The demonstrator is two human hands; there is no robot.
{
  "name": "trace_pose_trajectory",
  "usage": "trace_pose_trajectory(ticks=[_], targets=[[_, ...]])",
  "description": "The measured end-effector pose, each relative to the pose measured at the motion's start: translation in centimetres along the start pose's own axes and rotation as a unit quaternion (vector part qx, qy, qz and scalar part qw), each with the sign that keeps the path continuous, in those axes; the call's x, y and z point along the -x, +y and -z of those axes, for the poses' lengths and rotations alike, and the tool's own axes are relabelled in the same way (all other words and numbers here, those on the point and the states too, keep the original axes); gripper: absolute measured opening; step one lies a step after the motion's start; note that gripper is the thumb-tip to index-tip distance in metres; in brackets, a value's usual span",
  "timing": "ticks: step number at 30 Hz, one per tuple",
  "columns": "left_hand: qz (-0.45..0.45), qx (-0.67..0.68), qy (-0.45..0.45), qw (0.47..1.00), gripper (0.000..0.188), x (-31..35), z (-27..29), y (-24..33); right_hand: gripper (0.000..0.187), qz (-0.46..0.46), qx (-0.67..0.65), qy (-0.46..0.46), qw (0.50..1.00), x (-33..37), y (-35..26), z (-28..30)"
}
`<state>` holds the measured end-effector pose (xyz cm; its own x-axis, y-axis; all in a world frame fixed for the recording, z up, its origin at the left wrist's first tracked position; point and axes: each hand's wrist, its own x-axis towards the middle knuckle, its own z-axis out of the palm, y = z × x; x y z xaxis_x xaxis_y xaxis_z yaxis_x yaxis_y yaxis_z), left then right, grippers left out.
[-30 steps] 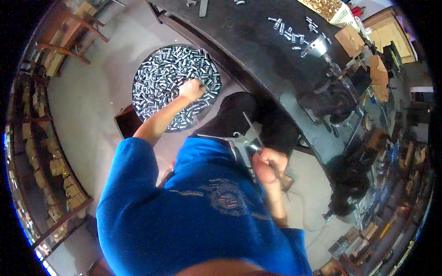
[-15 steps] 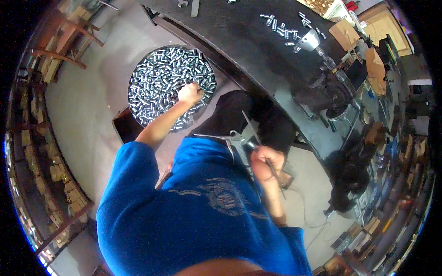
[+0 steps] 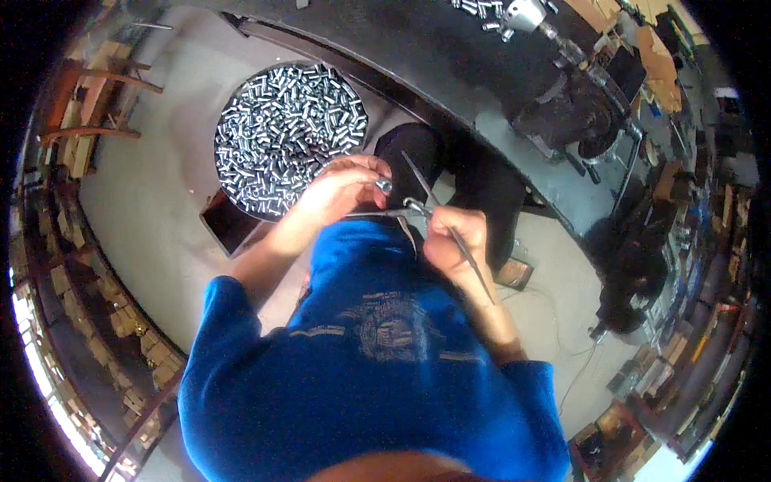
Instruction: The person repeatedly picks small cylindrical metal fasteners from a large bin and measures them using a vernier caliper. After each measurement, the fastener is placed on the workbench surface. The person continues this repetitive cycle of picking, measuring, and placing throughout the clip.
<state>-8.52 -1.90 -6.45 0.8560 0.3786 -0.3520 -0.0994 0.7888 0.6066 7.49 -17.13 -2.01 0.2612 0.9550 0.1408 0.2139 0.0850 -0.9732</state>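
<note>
My left hand [image 3: 341, 189] is closed, with a small shiny metal sleeve [image 3: 384, 185] between thumb and fingers, its open end toward my right hand. My right hand [image 3: 456, 237] is wrapped round a long, thin, pointed metal file [image 3: 422, 177]; its far end sticks out past my wrist. Beside the right fist is an air blow gun [image 3: 415, 206] with a hook on top and a thin nozzle pointing left across my lap. Whether the right fingers also grip it, I cannot tell. Left of my knees stands a round tub [image 3: 215, 145] heaped with metal sleeves [image 3: 281, 128].
A dark workbench [image 3: 361, 48] runs diagonally on the far side, carrying a machine with a silver chuck [image 3: 526, 14] and several loose sleeves [image 3: 482, 8]. A dark box [image 3: 229, 225] sits beside the tub. Wooden stools [image 3: 96, 104] stand at left; a thin cable [image 3: 554, 309] trails on the floor at right.
My left hand has left the heap in the tub and come to my lap with a metal sleeve. My right hand has moved slightly up and left, still holding the file.
</note>
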Motion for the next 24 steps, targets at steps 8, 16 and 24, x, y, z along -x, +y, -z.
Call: trace_pose_trajectory(ticks=[8, 16, 24], targets=[[0.009, 0.129, -0.033, 0.991, 0.025, 1.3, -2.3, -2.3, 0.025, -0.012, -0.002, -0.001, 1.000, -0.1, 0.8, -0.6], [0.010, 0.081, 0.012, 0.997, 0.030, 1.2, -2.7, -1.8, 0.030, 0.006, -0.050, -0.040, 0.998, -1.1, -0.2, -0.2], [-0.143, -0.302, 0.089, 0.938, 0.012, 1.7, -4.4, -0.4, 0.036, 0.038, 0.046, -0.056, 0.997, -1.3, -0.2, -0.7]])
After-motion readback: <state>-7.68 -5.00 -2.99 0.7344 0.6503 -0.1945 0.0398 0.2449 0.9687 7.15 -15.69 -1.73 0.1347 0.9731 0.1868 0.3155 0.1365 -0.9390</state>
